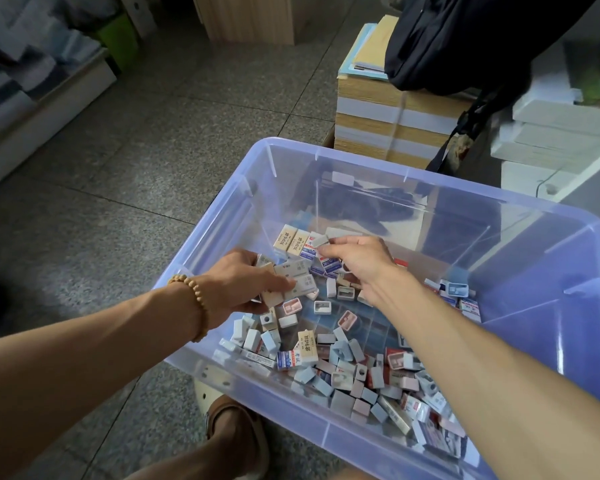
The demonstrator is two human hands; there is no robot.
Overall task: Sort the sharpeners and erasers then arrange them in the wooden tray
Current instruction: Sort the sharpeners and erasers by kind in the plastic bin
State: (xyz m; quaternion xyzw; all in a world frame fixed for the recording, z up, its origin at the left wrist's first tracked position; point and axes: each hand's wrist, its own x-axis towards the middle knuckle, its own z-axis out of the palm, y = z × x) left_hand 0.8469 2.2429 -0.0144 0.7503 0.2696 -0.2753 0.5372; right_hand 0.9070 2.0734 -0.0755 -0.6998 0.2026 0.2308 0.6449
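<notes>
Clear plastic bin (222, 216): mixed erasers (307, 346) and sharpeners (343, 292), heaped toward its near-right corner. Left hand (243, 282) clasps several sleeved erasers, long axes running left-right; right hand (357, 261) pinches one small grey block (321, 241). Light, rigid, probably easily pinched across short sides. Wooden tray unseen.

You are standing in what looks like a stationery shop or its stockroom: tall bundled stacks of tan-and-white paper (392, 119), blurred shelves of stacked goods (21, 74), and a speckled grey tiled floor (136, 150).
</notes>
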